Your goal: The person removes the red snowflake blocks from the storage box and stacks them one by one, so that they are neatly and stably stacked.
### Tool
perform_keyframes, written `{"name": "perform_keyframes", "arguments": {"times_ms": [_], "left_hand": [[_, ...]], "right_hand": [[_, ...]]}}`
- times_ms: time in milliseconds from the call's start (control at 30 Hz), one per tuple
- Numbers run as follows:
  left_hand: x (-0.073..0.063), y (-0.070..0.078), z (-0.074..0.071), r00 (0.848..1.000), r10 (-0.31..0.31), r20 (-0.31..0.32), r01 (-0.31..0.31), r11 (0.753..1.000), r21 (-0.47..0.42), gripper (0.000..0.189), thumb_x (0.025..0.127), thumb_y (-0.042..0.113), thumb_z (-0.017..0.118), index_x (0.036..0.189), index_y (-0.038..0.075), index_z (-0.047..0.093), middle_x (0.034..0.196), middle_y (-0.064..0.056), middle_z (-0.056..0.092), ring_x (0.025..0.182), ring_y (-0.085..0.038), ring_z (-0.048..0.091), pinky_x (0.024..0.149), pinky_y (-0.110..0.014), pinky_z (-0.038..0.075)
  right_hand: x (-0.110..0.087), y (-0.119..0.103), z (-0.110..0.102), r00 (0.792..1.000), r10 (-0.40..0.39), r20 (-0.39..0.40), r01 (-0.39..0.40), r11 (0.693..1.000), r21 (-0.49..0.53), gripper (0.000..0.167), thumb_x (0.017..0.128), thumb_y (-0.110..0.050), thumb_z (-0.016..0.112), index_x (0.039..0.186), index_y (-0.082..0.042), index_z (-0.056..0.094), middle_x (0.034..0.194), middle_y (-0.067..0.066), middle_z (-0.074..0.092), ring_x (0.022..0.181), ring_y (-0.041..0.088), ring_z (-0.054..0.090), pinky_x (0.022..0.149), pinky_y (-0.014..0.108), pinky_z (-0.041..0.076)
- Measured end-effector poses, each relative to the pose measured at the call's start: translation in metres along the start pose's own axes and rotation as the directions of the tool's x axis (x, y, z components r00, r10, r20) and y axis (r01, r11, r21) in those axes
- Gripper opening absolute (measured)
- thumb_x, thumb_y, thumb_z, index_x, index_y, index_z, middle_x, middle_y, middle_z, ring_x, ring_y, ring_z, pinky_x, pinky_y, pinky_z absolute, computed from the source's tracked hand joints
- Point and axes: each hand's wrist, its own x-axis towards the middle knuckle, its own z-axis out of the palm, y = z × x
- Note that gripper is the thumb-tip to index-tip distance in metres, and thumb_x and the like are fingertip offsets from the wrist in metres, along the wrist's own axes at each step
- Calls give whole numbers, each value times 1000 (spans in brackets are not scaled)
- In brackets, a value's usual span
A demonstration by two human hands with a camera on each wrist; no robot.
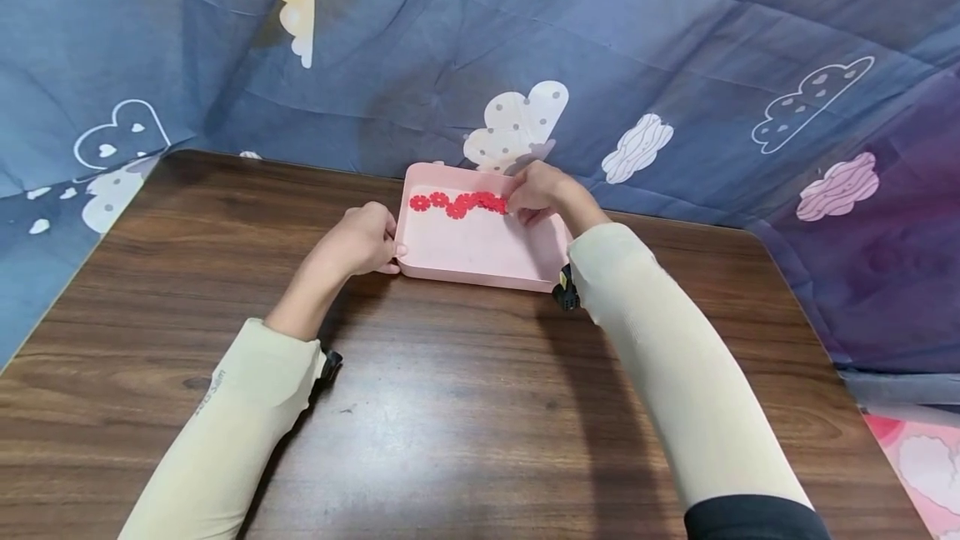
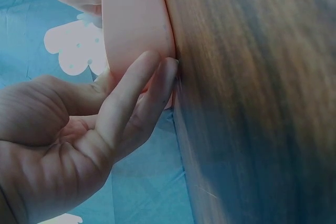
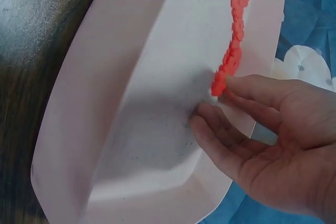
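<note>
A shallow pink tray point(image 1: 480, 252) sits at the table's back edge. Several red flower-shaped plastic pieces point(image 1: 456, 208) lie in an uneven row along its far side, some overlapping. My left hand point(image 1: 362, 240) grips the tray's front left corner; in the left wrist view, fingers point(image 2: 131, 85) press its outer wall and the thumb goes over the rim. Inside the tray, my right hand point(image 1: 536, 190) pinches the red piece point(image 3: 218, 85) at the row's right end. The other fingers point(image 3: 210, 124) of that hand curl near the tray floor.
The brown wooden table point(image 1: 450, 407) spreads out in front of the tray. A blue cloth point(image 1: 420, 48) with cloud prints hangs right behind the tray and the table's back edge.
</note>
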Motion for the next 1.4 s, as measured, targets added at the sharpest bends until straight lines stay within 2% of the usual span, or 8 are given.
{"name": "perform_keyframes", "arguments": {"times_ms": [67, 267, 533, 867, 1067, 1267, 1400], "left_hand": [[0, 1, 0, 1000, 2, -2, -2, 1000, 6, 23, 105, -3, 60, 123, -17, 63, 117, -28, 66, 87, -18, 72, 84, -27, 71], [0, 2, 0, 1000, -2, -9, 2, 1000, 12, 22, 104, -3, 62, 121, -17, 64, 115, -26, 65, 83, -17, 71, 82, -27, 71], [0, 5, -2, 1000, -8, -13, 9, 999, 53, 19, 105, 1, 64, 117, -14, 66, 115, -25, 66, 80, -15, 71, 83, -28, 71], [2, 5, -1, 1000, -29, -11, 29, 998, 48, 21, 105, 1, 64, 119, -15, 66, 118, -26, 64, 78, -13, 70, 81, -26, 71], [1, 5, -2, 1000, -24, -12, 24, 997, 79, 21, 106, 3, 64, 117, -13, 67, 115, -25, 64, 78, -13, 69, 81, -25, 70], [1, 3, -1, 1000, -24, -10, 24, 997, 68, 21, 105, 3, 64, 118, -14, 67, 114, -25, 65, 77, -13, 70, 83, -26, 70], [0, 2, 0, 1000, -18, -8, 19, 997, 69, 21, 105, 2, 64, 118, -14, 67, 115, -25, 66, 78, -13, 70, 83, -27, 71]], "right_hand": [[0, -1, 1, 1000, -4, -8, 4, 1000, -31, 15, 99, -7, 72, 112, 0, 69, 74, 5, 67, 72, 16, 68, 85, 35, 72], [3, -3, 5, 1000, -8, -16, 7, 997, -71, 17, 95, -11, 81, 97, -3, 67, 71, 2, 68, 67, 12, 67, 78, 30, 72], [4, -6, 6, 999, -23, -34, 19, 992, -121, 20, 90, -8, 86, 100, 1, 71, 70, 2, 68, 63, 12, 69, 74, 28, 71], [6, -2, 6, 1000, -15, 18, 16, 999, -47, 15, 91, -4, 82, 96, 1, 69, 67, 1, 68, 61, 9, 66, 70, 23, 69], [7, 3, 7, 999, -16, 32, 16, 1000, 1, 14, 92, -3, 80, 96, 1, 67, 68, 1, 68, 61, 7, 63, 65, 18, 66], [8, 5, 9, 999, 0, 42, 0, 1000, -12, 17, 94, -6, 80, 100, 0, 66, 72, 0, 67, 65, 7, 62, 67, 17, 63], [7, 7, 9, 1000, 5, 31, -6, 1000, 30, 17, 95, -6, 80, 97, -1, 63, 72, 0, 69, 65, 7, 65, 68, 18, 65]]}}
